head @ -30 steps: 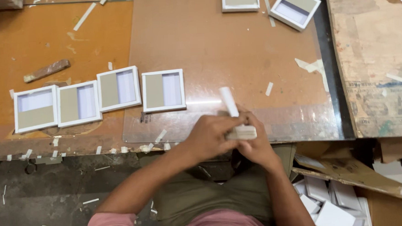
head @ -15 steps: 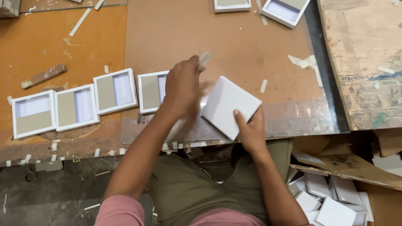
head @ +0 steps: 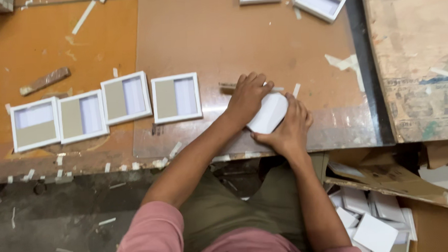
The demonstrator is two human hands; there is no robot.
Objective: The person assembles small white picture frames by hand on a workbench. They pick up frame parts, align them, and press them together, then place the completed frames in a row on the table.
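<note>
Worn orange-brown worktable [head: 219, 34] fills the upper frame, paper scraps scattered about. White box [head: 268, 112] sits at centre, flat on the table near its front edge. Left hand [head: 247, 96] presses down on its upper-left side, fingers curled over the top; right hand [head: 285, 130] cups the lower-right side, gripping it. Four finished white trays [head: 105, 105] lined up at left, two more at the top edge. To do this well: keep the box pinned flat, squeeze evenly from both sides, keep corners square.
</note>
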